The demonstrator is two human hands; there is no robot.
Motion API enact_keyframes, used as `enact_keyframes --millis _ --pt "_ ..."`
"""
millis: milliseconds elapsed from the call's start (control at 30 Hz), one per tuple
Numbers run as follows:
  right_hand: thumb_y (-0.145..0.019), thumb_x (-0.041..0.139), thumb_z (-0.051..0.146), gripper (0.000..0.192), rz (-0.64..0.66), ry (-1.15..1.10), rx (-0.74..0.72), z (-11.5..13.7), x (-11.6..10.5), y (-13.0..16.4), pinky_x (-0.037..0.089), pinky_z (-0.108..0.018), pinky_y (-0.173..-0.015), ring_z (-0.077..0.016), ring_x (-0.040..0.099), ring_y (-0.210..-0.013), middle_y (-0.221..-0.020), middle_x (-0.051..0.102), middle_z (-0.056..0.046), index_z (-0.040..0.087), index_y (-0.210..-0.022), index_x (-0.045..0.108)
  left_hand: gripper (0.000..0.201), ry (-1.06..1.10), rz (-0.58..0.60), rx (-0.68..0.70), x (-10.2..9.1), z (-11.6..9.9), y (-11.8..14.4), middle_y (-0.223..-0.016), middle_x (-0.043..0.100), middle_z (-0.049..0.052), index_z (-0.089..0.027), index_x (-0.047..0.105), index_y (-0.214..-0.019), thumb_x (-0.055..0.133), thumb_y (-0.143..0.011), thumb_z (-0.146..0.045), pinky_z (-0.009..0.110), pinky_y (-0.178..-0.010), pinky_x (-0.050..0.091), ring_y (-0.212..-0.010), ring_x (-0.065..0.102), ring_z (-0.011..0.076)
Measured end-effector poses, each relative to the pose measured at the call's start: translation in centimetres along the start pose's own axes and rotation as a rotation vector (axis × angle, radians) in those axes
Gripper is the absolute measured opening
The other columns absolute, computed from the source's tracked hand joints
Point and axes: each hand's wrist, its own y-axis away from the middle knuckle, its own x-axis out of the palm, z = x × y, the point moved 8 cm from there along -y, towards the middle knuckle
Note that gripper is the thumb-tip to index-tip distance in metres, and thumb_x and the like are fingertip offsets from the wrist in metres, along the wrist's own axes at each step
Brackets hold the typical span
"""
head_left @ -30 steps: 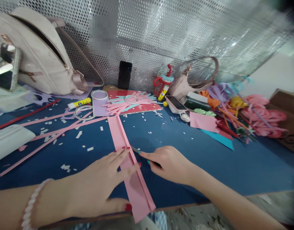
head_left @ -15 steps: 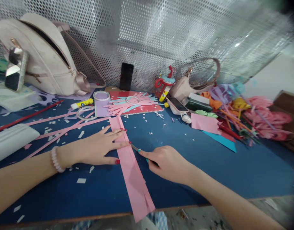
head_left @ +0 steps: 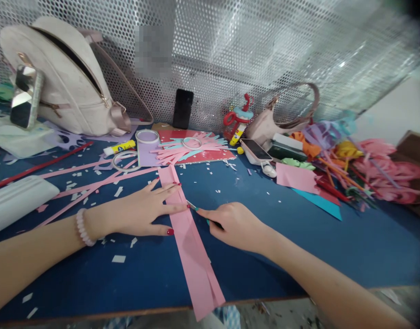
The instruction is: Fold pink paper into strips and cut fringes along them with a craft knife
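A long pink paper strip point(head_left: 191, 262) with a folded lengthwise edge runs from the middle of the table to its front edge, where its end hangs slightly over. My left hand point(head_left: 144, 208) lies flat on the strip with fingers spread, pressing near its upper part. To the right of the paper, my right hand point(head_left: 226, 224) is closed around a small craft knife point(head_left: 192, 205), index finger stretched along it. Its thin blade points up and left, close by the strip's right edge and my left fingertips. Most of the knife is hidden in my palm.
Behind the strip, pink and blue fringed paper point(head_left: 196, 145) lies on a red sheet, near a glue stick point(head_left: 119, 148) and purple cup point(head_left: 147, 145). Paper scraps dot the blue table point(head_left: 257, 269). A backpack point(head_left: 69, 91) stands left, coloured craft pieces point(head_left: 374, 169) right.
My right hand has shifted slightly away from me with the knife. My left hand stays on the paper, and the whole view has drifted a little.
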Motion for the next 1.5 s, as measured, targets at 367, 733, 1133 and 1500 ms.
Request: enact_keyframes --millis 367,733,1133,1500 --pt "-0.085 0.045 0.018 0.045 -0.007 0.026 0.023 -0.4 -0.1 -1.6 0.036 -0.026 -0.06 -0.0163 0.064 -0.068 -0.083 0.073 -0.005 0.024 -0.128 0.059 0.059 0.016 -0.022 0.002 0.3 0.1 0.1 -0.156 0.016 0.015 -0.034 0.032 -0.145 0.046 -0.092 -0.055 0.057 -0.108 0.018 -0.142 0.015 0.0348" --pt "-0.087 0.044 0.02 0.043 -0.023 0.048 0.02 -0.5 -0.3 -2.9 0.038 -0.026 -0.061 -0.0177 0.066 -0.069 -0.082 0.073 -0.005 0.024 -0.127 0.059 0.056 0.032 -0.023 -0.007 0.4 0.3 0.0 -0.155 0.016 0.015 -0.036 0.033 -0.144 0.044 -0.092 -0.056 0.062 -0.107 0.018 -0.141 0.018 0.0369" --pt "-0.084 0.045 0.018 0.044 -0.038 0.018 -0.017 -1.1 -0.7 -3.4 0.04 -0.026 -0.06 -0.0186 0.067 -0.071 -0.083 0.074 -0.006 0.023 -0.124 0.062 0.055 -0.035 -0.113 0.041 -1.2 0.2 -0.2 -0.147 0.038 0.014 -0.028 0.038 -0.143 0.038 -0.095 -0.056 0.051 -0.11 0.019 -0.137 0.032 0.0293" --pt "-0.082 0.042 0.018 0.048 -0.074 0.012 -0.05 -1.1 -0.5 -3.1 0.035 -0.027 -0.055 -0.0199 0.067 -0.069 -0.08 0.073 -0.006 0.022 -0.126 0.06 0.075 -0.153 -0.033 -0.06 -1.0 3.7 -2.2 -0.153 0.023 0.014 -0.022 0.028 -0.148 0.036 -0.09 -0.067 0.046 -0.113 0.015 -0.141 0.02 0.0305"
